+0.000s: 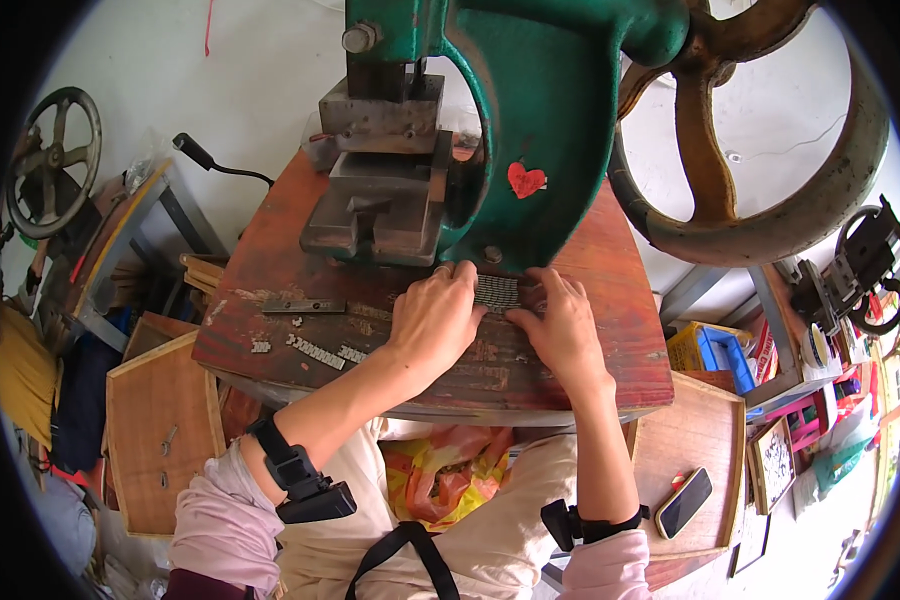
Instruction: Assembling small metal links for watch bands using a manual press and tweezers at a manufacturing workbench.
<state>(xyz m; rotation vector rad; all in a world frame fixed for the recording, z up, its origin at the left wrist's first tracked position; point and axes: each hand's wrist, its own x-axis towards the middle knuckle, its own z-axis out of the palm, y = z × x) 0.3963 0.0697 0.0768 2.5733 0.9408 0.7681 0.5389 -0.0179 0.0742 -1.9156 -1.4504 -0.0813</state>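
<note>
Grey ribbed metal strip [496, 292], both hands' grips pinching it, left hand [432, 315], right hand [560, 325]

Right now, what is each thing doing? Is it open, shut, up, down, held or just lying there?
Left hand: flat on the metal stack.
Right hand: pressing the stack too.
Metal stack: held between both hands on the table.
Press: ram raised, die gap open.
Metal strip: lying loose.
Phone: lying flat, screen dark.
</note>
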